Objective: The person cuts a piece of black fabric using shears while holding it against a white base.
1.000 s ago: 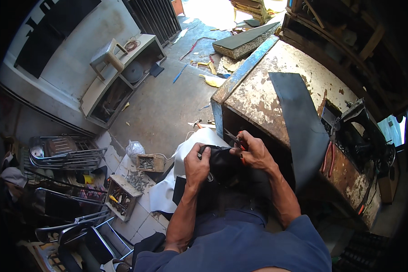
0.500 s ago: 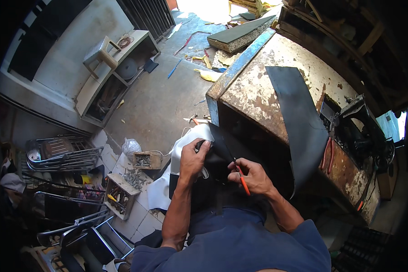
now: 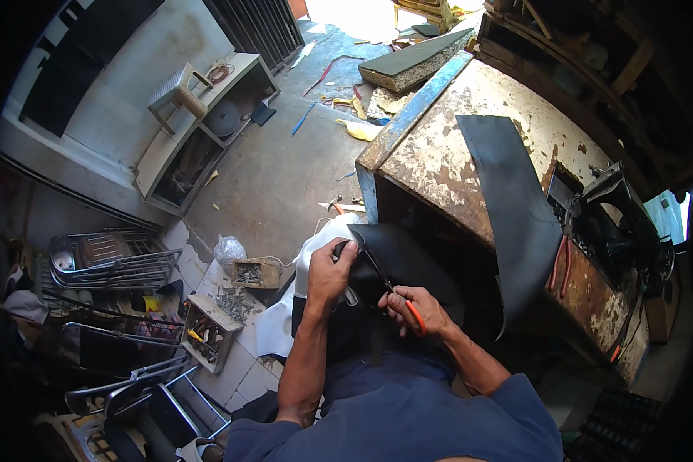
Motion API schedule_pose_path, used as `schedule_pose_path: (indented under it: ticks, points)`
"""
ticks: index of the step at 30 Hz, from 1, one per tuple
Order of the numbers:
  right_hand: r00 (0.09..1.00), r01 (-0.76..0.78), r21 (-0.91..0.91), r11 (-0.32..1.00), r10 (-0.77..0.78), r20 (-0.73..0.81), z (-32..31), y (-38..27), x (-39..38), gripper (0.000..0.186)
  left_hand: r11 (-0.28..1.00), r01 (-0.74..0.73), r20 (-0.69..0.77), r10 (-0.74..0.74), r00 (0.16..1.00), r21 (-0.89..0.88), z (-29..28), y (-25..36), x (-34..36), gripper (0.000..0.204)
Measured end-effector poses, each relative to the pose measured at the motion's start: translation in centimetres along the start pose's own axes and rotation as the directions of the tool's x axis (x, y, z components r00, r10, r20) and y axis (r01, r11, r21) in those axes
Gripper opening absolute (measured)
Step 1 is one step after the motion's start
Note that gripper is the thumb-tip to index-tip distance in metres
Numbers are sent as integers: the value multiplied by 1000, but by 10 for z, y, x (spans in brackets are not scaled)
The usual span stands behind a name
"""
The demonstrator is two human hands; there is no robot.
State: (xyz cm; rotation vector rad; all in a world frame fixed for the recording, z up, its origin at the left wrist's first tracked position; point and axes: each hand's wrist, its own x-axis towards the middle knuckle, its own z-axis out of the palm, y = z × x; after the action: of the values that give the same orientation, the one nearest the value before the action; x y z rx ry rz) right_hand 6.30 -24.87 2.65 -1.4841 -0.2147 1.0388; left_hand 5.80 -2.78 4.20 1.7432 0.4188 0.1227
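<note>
Over my lap, my left hand (image 3: 329,276) pinches the edge of a black sheet of leather-like material (image 3: 412,250) between thumb and fingers. My right hand (image 3: 423,309) is closed around orange-handled scissors (image 3: 416,317), whose dark blades point up and left toward my left fingers and lie against the sheet's edge. Whether the blades are parted is hard to make out. White material (image 3: 327,232) hangs beside and beneath my left hand. Dark shadow hides the lower part of the black sheet.
On the worn workbench (image 3: 431,165) to my right lie another black sheet (image 3: 508,181), red-handled pliers (image 3: 560,266) and a black machine (image 3: 612,223). A hammer (image 3: 336,205) is on the floor ahead. Wooden boxes of hardware (image 3: 208,339) and metal chair frames (image 3: 115,262) stand at left.
The scissors have moved up and left, their blades nearer my left fingers. The black sheet now spreads out to the right of the blades. My left hand keeps its pinch.
</note>
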Motion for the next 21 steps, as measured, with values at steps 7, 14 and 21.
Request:
schedule_pose_path:
  ticks: [7, 14, 21]
  points:
    - [997, 73, 41, 996, -73, -21, 5, -3, 8, 62, 1000, 16, 26, -16, 1000, -16, 1, -4, -3, 31]
    - [982, 131, 107, 986, -115, -149, 11, -15, 19, 62, 998, 46, 53, -48, 997, 32, -2, 3, -13, 30]
    - [590, 639, -553, 535, -802, -95, -23, -60, 53, 38, 992, -83, 117, 71, 991, 99, 1, 8, -17, 27]
